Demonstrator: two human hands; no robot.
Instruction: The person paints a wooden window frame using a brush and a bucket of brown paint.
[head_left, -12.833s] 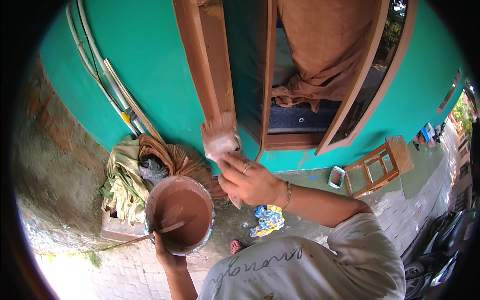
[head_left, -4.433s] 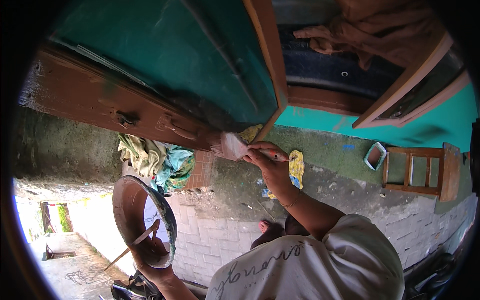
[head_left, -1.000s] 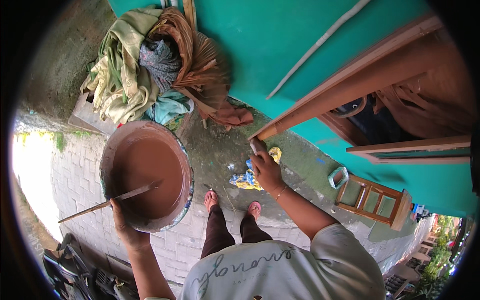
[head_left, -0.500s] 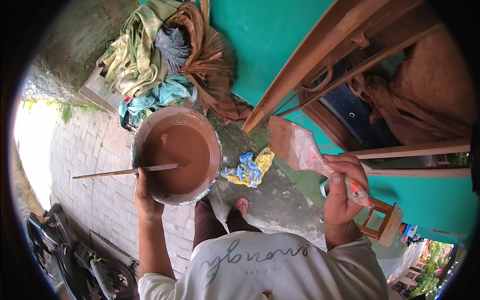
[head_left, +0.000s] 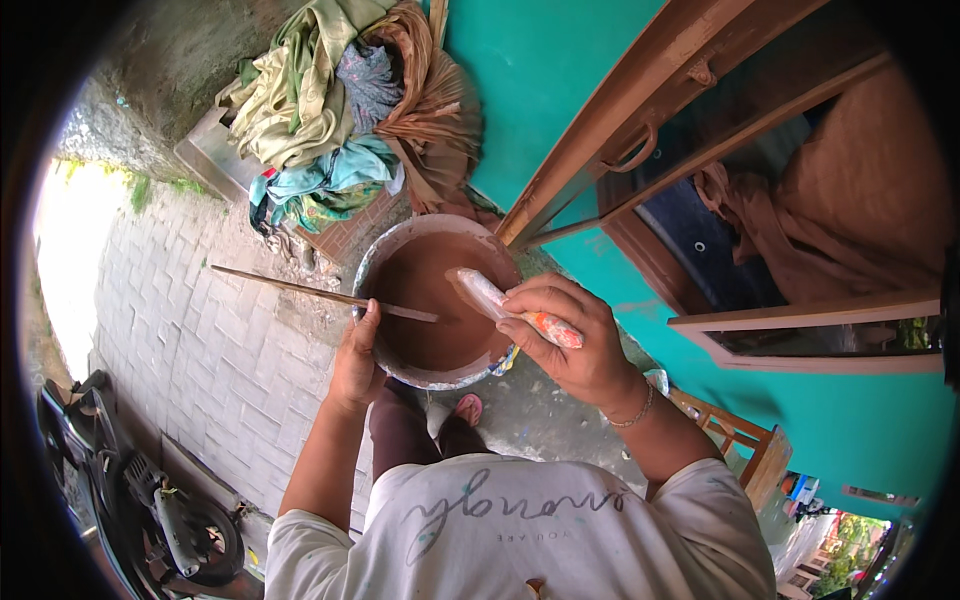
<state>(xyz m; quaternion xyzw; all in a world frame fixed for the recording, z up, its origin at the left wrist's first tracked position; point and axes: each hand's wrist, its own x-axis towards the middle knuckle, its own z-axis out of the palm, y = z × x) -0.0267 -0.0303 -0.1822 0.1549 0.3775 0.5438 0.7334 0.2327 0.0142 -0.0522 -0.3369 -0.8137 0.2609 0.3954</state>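
Note:
A round bucket of brown paint (head_left: 420, 265) hangs in front of me, held up at its left rim by my left hand (head_left: 357, 360), thumb over the edge. That thumb also lies by a thin wooden stick (head_left: 290, 287), which leans across the rim with one end in the paint. My right hand (head_left: 570, 335) grips the paint-stained handle of a wide paintbrush (head_left: 487, 295). The brush now points into the bucket, its bristles down at the paint and mostly hidden from view.
A window with a brown frame (head_left: 640, 120) swings open from the green wall (head_left: 530, 70) at right. Piled cloths (head_left: 310, 100) lie at upper left. A motorbike (head_left: 150, 490) stands at lower left on grey paving (head_left: 190, 340). A wooden stool (head_left: 745, 440) is at lower right.
My right hand has moved left, bringing the paintbrush from beside the window down into the bucket. My left hand and the bucket have shifted to the right.

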